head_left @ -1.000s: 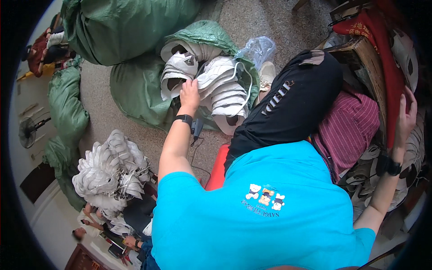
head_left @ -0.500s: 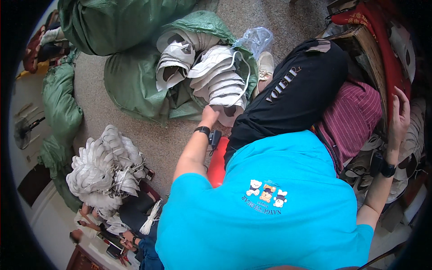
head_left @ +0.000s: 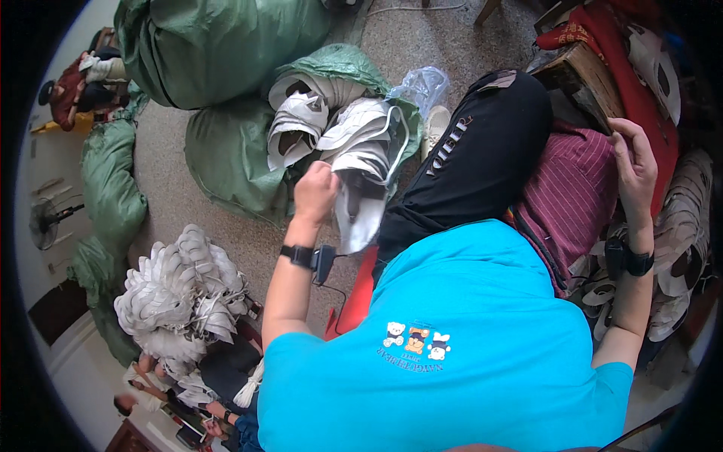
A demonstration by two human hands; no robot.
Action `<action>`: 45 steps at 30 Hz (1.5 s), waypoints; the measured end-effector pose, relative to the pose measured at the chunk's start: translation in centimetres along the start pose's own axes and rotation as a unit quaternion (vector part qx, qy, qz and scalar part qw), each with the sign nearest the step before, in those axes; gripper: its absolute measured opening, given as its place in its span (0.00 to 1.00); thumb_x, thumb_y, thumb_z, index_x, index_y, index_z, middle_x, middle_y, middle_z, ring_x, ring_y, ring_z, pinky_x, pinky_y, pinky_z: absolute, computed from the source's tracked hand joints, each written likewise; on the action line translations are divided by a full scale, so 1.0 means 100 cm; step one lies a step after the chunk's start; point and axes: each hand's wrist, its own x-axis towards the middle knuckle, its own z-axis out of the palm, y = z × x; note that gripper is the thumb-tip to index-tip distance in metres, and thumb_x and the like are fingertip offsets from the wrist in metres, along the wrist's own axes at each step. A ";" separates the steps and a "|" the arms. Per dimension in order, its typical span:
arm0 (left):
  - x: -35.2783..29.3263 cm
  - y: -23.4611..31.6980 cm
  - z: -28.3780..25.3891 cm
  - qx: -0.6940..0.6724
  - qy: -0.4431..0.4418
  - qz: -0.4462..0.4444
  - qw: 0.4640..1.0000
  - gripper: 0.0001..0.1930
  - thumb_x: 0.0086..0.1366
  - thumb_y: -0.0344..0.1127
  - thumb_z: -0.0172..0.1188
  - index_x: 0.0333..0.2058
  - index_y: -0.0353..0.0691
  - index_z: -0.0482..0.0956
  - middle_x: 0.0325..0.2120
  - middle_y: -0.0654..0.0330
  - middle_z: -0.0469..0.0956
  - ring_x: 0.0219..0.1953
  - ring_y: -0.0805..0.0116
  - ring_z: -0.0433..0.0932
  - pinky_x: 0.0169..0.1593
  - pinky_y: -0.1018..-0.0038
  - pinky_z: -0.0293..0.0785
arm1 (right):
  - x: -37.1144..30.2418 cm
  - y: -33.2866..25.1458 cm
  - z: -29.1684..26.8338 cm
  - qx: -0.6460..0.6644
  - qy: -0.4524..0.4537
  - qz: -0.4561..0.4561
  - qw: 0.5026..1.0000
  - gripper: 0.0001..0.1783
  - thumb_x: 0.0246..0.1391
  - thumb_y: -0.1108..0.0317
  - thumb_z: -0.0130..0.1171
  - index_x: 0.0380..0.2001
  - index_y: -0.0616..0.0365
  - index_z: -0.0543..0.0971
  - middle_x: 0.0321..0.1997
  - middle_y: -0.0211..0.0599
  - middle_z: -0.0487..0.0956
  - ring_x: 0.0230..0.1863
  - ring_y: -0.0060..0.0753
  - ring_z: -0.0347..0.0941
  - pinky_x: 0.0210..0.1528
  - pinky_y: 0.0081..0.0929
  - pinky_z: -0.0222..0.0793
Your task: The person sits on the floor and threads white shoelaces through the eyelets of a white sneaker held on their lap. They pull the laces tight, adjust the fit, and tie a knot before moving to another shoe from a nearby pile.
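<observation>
My left hand (head_left: 316, 192) is closed on a white shoe upper (head_left: 360, 218), which hangs down beside the black trouser leg. Behind it, more white shoe uppers (head_left: 354, 128) lie nested in stacks inside an opened green woven sack (head_left: 233, 154). Fingers apart, my right hand (head_left: 637, 166) reaches up at the edge of a wooden frame (head_left: 576, 75); its fingertips are beside that edge, and I cannot tell whether they touch. Under that hand lies striped maroon cloth (head_left: 576, 177). Both wrists wear dark bands with a small box.
Full green sacks (head_left: 218, 45) stand at the back left. A large heap of white uppers (head_left: 177, 290) is at left, near other people. More stacked uppers (head_left: 681, 226) lie right, beside red cloth (head_left: 640, 98). Part of a red seat (head_left: 352, 297) shows beside me.
My left hand has pulled an upper off the near end of the stack and moved left and slightly up. My right hand has shifted left toward the wooden frame's edge.
</observation>
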 end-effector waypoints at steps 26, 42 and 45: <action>0.139 0.400 -0.078 -0.132 0.193 0.660 0.714 0.09 0.46 0.33 0.66 0.27 0.42 0.76 0.49 0.53 0.78 0.36 0.62 0.78 0.37 0.68 0.73 | 0.005 -0.057 0.011 0.752 -0.025 0.143 0.643 0.22 0.71 0.50 0.47 0.52 0.57 0.77 0.48 0.34 0.82 0.51 0.30 0.78 0.59 0.33 0.72; 0.152 0.430 0.045 -0.473 -0.239 0.377 0.759 0.27 0.66 0.36 0.61 0.62 0.37 0.69 0.57 0.52 0.69 0.56 0.62 0.71 0.59 0.68 0.68 | -0.107 0.077 -0.059 0.644 0.216 0.354 0.642 0.19 0.67 0.58 0.55 0.49 0.64 0.80 0.48 0.43 0.84 0.45 0.32 0.83 0.50 0.33 0.80; 0.144 0.435 0.058 -0.477 -0.257 0.379 0.750 0.30 0.65 0.36 0.63 0.64 0.36 0.65 0.56 0.51 0.69 0.57 0.62 0.70 0.61 0.68 0.66 | -0.122 0.059 -0.064 0.512 0.262 0.361 0.734 0.20 0.69 0.56 0.53 0.50 0.63 0.79 0.44 0.39 0.84 0.41 0.29 0.83 0.44 0.28 0.80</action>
